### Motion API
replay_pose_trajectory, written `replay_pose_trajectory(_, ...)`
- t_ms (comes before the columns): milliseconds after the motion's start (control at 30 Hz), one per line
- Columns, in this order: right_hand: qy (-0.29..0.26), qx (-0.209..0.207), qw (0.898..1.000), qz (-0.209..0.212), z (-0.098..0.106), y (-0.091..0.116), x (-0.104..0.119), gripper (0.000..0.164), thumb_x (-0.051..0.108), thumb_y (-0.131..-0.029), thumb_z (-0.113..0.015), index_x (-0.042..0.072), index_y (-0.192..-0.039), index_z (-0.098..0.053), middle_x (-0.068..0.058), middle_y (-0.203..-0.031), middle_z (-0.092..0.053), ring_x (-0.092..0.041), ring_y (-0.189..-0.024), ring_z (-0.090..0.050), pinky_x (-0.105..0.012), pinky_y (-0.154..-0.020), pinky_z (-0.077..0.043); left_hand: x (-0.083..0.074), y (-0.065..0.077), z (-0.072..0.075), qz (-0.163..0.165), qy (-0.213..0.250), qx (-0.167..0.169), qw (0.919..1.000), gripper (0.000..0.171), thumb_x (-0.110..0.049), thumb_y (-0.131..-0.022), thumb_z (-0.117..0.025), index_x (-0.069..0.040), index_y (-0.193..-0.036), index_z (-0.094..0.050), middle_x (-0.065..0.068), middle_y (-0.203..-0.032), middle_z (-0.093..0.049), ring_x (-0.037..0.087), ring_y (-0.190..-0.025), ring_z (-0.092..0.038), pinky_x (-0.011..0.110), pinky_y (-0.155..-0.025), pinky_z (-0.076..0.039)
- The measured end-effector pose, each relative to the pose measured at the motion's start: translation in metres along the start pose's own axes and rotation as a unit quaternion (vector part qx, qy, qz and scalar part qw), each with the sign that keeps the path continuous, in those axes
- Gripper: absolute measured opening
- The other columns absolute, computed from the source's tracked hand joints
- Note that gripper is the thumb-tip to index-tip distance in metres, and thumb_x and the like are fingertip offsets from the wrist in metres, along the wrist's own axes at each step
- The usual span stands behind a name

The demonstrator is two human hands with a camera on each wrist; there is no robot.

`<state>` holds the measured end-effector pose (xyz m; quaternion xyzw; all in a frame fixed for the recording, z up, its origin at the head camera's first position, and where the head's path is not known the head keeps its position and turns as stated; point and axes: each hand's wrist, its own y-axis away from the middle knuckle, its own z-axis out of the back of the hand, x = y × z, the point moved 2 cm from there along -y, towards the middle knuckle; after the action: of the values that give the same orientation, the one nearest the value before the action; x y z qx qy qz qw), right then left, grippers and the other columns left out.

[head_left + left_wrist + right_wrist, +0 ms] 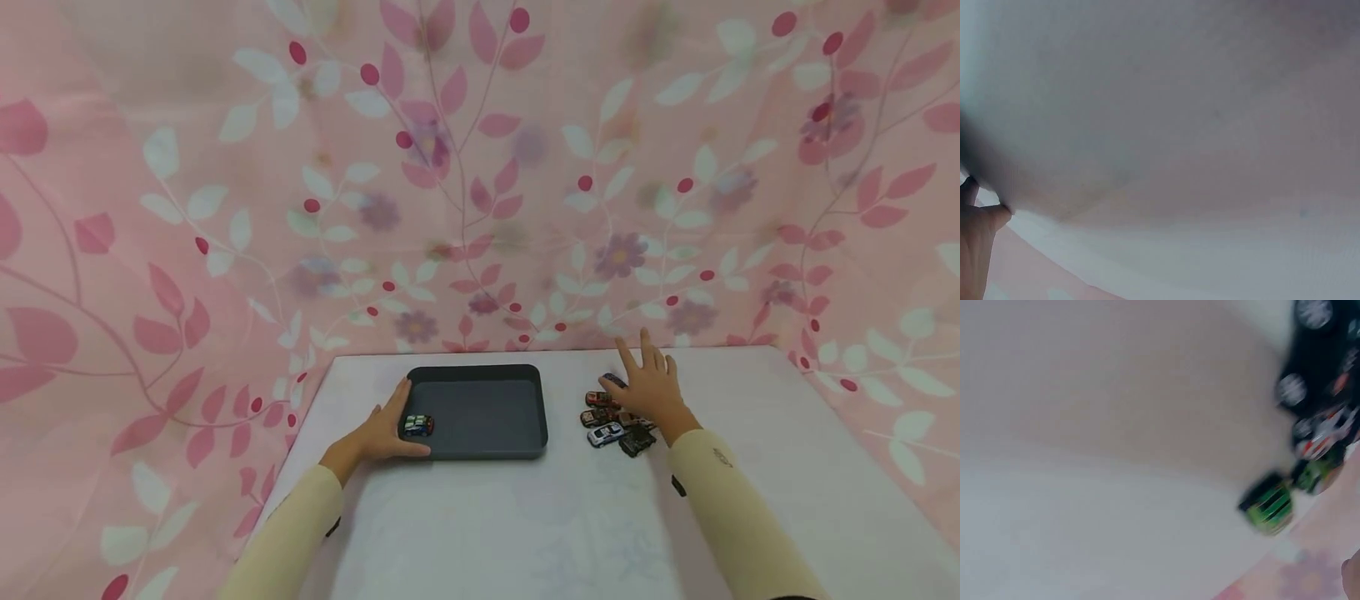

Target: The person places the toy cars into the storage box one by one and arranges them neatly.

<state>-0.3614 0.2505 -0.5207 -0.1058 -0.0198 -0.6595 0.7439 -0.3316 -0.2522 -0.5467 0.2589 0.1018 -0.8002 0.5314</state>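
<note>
A dark grey tray lies on the table, with one small toy car in its front left corner. My left hand rests against the tray's left side, fingers along that wall and thumb at the front edge. Over a cluster of toy cars to the right, my right hand is spread, partly hiding them. A white-and-blue car and a black car show at the cluster's near side. The right wrist view catches a green car, blurred, with a fingertip at the right edge.
A white-covered table bears everything. Pink floral cloth hangs behind it and at both sides. Between the tray and the car cluster lies a narrow strip of white tabletop.
</note>
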Motion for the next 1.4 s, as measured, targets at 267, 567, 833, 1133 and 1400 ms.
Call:
replay_pose_trajectory(267,0.006,0.021,0.999,-0.048,0.005,0.028,-0.055,0.094,0.068,-0.093,-0.044,0.017,-0.16,-0.003,-0.029,-0.161,0.017,-0.058,-0.139,-0.017,-0.074,-0.11,-0.008,0.003,-0.001,0.0,-0.004,-0.007,-0.019,0.9998,0.136,-0.069,-0.068,-0.078,-0.012,-0.16,0.005,0.009,-0.168,0.007,0.03,-0.154,-0.009,0.07,-0.116,-0.006)
replay_pose_trajectory(567,0.004,0.035,0.998,-0.058,0.004,0.037,-0.07,0.095,0.07,-0.092,-0.044,0.014,-0.16,-0.007,-0.033,-0.16,0.01,-0.062,-0.134,-0.023,-0.075,-0.107,-0.014,0.01,0.004,0.006,-0.006,-0.019,-0.038,0.9991,0.131,-0.068,-0.07,-0.077,-0.011,-0.16,-0.002,0.011,-0.168,0.004,0.038,-0.152,-0.016,0.071,-0.115,-0.007)
replay_pose_trajectory(833,-0.023,0.061,0.996,-0.067,-0.011,0.039,-0.073,0.102,0.071,-0.089,-0.05,0.002,-0.156,-0.015,-0.039,-0.156,0.001,-0.066,-0.132,-0.021,-0.077,-0.104,-0.017,0.012,0.003,0.005,-0.009,-0.019,-0.037,0.9991,0.128,-0.068,-0.071,-0.076,-0.01,-0.16,-0.006,0.012,-0.168,0.003,0.039,-0.151,-0.018,0.072,-0.115,-0.008)
replay_pose_trajectory(1133,-0.053,0.046,0.991,-0.113,-0.019,0.048,-0.083,0.104,0.068,-0.088,-0.055,-0.013,-0.145,-0.027,-0.044,-0.146,-0.018,-0.061,-0.133,-0.02,-0.075,-0.106,-0.021,0.006,0.001,0.002,-0.011,-0.013,-0.034,0.9993,0.127,-0.068,-0.07,-0.077,-0.01,-0.16,-0.008,0.012,-0.168,0.002,0.038,-0.151,-0.019,0.072,-0.115,-0.009)
replay_pose_trajectory(1400,-0.081,0.048,0.988,-0.126,-0.017,0.049,-0.084,0.071,0.041,-0.097,-0.047,-0.015,-0.14,-0.035,-0.045,-0.141,-0.025,-0.061,-0.127,-0.028,-0.073,-0.1,-0.029,0.002,-0.002,-0.001,-0.016,-0.014,-0.028,0.9994,0.126,-0.067,-0.071,-0.076,-0.008,-0.16,-0.009,0.014,-0.167,0.001,0.037,-0.151,-0.019,0.071,-0.115,-0.01)
